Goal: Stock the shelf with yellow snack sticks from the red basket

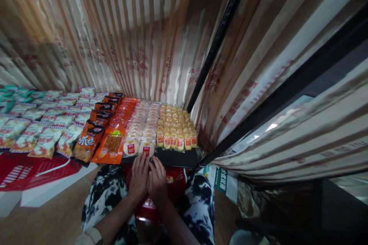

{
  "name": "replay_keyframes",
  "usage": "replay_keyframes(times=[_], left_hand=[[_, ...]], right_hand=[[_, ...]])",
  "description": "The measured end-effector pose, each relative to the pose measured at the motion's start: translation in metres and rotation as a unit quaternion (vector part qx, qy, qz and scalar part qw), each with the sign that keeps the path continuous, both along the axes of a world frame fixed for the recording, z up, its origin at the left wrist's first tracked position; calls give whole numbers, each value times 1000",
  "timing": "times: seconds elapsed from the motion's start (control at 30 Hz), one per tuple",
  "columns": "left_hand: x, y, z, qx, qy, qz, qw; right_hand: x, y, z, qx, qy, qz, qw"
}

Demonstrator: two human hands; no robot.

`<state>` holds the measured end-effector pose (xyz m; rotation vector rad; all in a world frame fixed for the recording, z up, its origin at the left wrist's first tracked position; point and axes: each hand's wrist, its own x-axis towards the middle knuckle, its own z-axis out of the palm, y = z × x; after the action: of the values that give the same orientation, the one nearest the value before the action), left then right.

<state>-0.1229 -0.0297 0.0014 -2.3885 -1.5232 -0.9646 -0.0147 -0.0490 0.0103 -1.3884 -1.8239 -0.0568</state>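
Left hand [138, 176] and right hand [157, 180], together, fingers extended, meet the front cracker [147, 145] at the shelf's [176, 156] front edge, apparently steadying its row.

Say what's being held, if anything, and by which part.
A hold cannot be told: the left hand and right hand are at the near edge of a round packet.

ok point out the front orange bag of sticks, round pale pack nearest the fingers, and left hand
Orange bag of sticks [111, 144]: head view, on its clear window.
Round pale pack [146, 149]: head view, on its red label.
Left hand [138, 175]: head view, middle of its back.
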Motion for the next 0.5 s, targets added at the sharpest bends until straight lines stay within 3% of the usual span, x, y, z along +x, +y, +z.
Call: replay_keyframes(times=[0.17,0.3,0.37,0.5], left_hand=[[-2,-27,-21,-83,-9,-64,994],[-3,-40,-34,-195,-3,-126,973],[-1,-43,-39,-279,4,-121,953],[6,-43,-46,-456,12,-85,886]], right_hand=[[5,-24,-32,-34,-1,4,999],[7,-37,-63,-96,-13,-1,995],[4,-39,-73,-181,-30,-15,983],[3,-40,-86,-427,-88,-30,899]])
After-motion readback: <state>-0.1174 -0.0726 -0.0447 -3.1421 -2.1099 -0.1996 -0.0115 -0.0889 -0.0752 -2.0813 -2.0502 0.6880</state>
